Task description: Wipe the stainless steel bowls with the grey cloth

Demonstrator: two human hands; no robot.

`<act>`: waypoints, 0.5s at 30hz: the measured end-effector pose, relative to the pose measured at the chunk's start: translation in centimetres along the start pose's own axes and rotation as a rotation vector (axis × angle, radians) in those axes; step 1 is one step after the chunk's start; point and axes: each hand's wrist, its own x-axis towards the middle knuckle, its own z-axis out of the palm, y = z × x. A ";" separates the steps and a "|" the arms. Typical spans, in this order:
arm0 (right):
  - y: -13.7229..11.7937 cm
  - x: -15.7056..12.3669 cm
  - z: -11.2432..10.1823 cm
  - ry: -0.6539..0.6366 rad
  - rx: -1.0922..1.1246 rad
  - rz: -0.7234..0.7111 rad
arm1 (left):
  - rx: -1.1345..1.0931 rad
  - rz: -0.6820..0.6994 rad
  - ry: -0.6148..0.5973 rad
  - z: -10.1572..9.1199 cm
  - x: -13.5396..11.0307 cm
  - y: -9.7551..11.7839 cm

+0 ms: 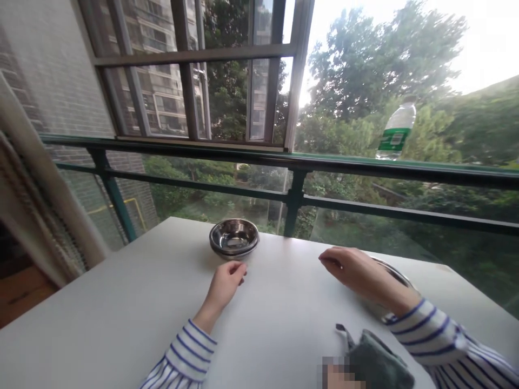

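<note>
A small stack of shiny metal bowls (234, 237) stands near the far edge of the white table (275, 324). Just in front of the stack is my left hand (225, 283), its fingers curled in and nothing visible in them. My right hand (357, 273) hovers over the right part of the table with its fingers bent down and together, and no object shows in it. Partly hidden behind that hand and wrist is another metal dish (393, 271). A dark green cloth item (377, 362) lies below my right forearm.
A clear plastic bottle with a green label (395, 139) stands on the ledge by the railing (227, 156) beyond the table. An open window frame (194, 56) is above the railing. At the left hangs a curtain (44, 200). A pixelated patch covers the bottom edge.
</note>
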 end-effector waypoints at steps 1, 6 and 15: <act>-0.6 0.5 0.1 -0.012 -0.015 -0.021 | 0.024 0.015 0.039 -0.4 0.1 -0.4; -4.0 3.1 1.1 -0.060 -0.089 -0.118 | 0.212 0.150 0.222 -2.0 0.1 -1.2; -9.5 7.9 4.3 -0.091 -0.210 -0.284 | 0.557 0.389 0.351 -2.5 0.9 -3.2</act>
